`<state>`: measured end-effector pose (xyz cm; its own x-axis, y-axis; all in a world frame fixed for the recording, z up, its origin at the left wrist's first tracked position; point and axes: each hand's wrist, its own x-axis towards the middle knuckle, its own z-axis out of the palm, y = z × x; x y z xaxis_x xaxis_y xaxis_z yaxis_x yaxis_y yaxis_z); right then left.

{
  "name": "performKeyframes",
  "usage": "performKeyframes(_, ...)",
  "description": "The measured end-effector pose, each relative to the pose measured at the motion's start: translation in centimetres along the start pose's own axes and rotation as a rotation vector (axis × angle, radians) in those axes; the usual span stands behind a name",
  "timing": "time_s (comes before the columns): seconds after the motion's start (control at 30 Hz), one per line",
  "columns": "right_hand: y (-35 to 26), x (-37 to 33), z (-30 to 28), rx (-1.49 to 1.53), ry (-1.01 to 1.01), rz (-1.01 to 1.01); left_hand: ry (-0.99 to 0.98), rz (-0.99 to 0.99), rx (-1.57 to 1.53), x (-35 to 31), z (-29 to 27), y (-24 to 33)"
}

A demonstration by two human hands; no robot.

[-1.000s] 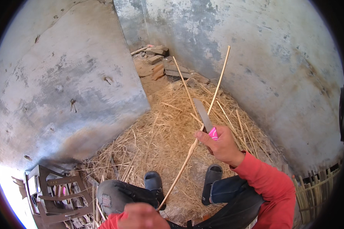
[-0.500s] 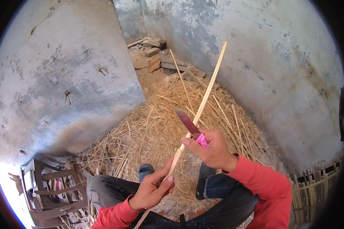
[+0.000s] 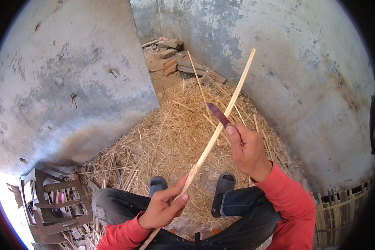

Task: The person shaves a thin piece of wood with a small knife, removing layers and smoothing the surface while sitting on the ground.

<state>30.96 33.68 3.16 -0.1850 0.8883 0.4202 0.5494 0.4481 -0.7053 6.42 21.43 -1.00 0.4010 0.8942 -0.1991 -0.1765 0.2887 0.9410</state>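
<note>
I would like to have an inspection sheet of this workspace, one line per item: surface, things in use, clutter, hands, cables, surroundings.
Surface: ground, largely covered with shavings.
Things in use: pale stick, held slanted; knife, its blade crossing the stick in view, contact unclear.
Clutter: loose strips on the shavings; brown frame at left, among scraps.
Hands: left hand grips the stick's lower part; right hand grips the knife.
Cables: nothing seen.
Surroundings: stained walls; bricks beyond the shavings; slatted thing at right.

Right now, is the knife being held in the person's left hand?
No, the right hand holds the knife, while the left hand grips the pale stick.
</note>
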Motion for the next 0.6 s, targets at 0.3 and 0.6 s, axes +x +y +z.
performKeyframes(0.3, -1.8, -2.4, 2.0, 0.109, -0.262, -0.016, 0.088, 0.020, -0.107, 0.0, 0.3, 0.6)
performKeyframes(0.6, -2.2, -2.9, 3.1, 0.120, -0.273, -0.056, 0.029, 0.013, -0.299, 0.1, -0.3, 0.8)
